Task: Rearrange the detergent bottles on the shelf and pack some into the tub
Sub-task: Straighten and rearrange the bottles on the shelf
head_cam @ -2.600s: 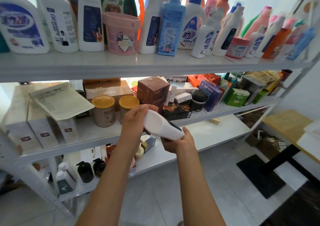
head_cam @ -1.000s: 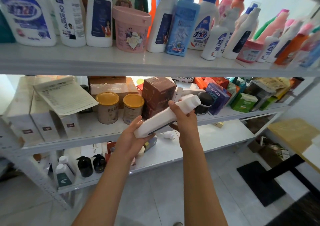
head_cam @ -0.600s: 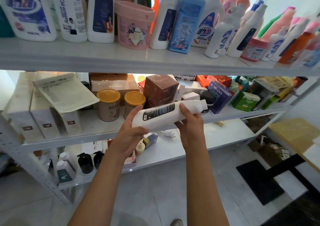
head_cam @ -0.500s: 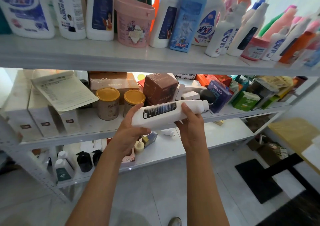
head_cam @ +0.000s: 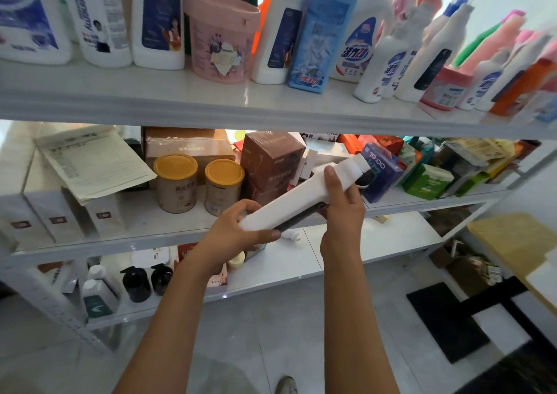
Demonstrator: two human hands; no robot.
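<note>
A long white plastic detergent bottle (head_cam: 301,194) with a white cap lies tilted in the air in front of the white metal shelf unit (head_cam: 211,107), its cap end raised toward the right and its base lower on the left, a dark label strip showing along its underside. The left hand (head_cam: 238,231) grips the base end, fingers curled over the top and thumb under it; the right hand (head_cam: 342,206) grips the upper part just below the cap, thumb lying along the top and fingers wrapped beneath. Both hands are closed round the bottle, which touches no shelf board. On the top board stands a crowded row of upright detergent bottles: a large white bottle with a blue label (head_cam: 27,16) at the far left, a pale blue rectangular bottle (head_cam: 319,35) near the middle, and pink, orange and white bottles blurred toward the right. Between them sits a round pink plastic tub (head_cam: 221,39) with a floral label, open at the top, just beside the white bottles on either side. On the middle board, behind the hands, are two beige tins with yellow lids (head_cam: 199,184), a brown cardboard box (head_cam: 271,158), white cartons with a printed paper sheet (head_cam: 90,164) leaning on them, and colourful packets. The lowest board holds two black pump bottles (head_cam: 147,280).
</note>
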